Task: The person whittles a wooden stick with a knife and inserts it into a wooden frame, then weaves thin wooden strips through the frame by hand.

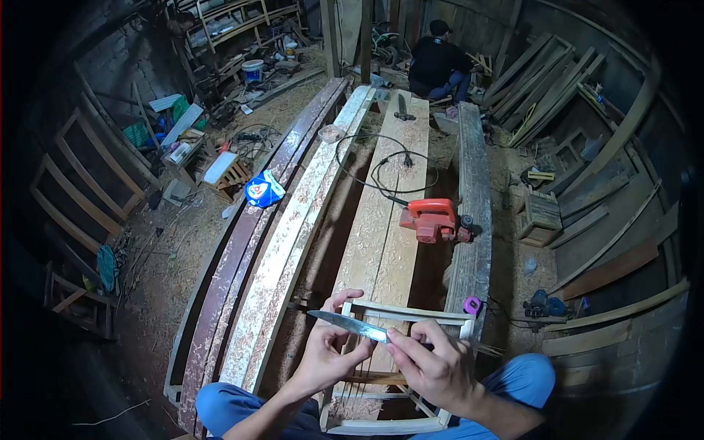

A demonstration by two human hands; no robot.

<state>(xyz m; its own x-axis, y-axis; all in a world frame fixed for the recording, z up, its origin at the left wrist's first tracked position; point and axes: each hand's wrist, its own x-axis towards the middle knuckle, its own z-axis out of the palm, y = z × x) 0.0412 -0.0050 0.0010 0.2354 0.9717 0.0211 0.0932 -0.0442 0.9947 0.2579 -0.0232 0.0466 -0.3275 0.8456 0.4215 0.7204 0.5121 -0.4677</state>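
Observation:
My right hand [436,363] is closed round the near end of a knife [348,323], whose pale blade points left. Behind the blade, my left hand [331,348] is curled with thumb and fingers drawn together; what it pinches, if anything, is too small to make out. A few thin dark strips [355,383] show below the left fingers. Under both hands stands a light wooden frame [389,424] with slim rails, between my knees.
Long boards [374,235] run away from me, strewn with shavings. On or beside them are a red electric planer [433,218] with its cord, a blue packet [262,191], and a purple tape measure [471,305]. A person [438,62] sits at the back.

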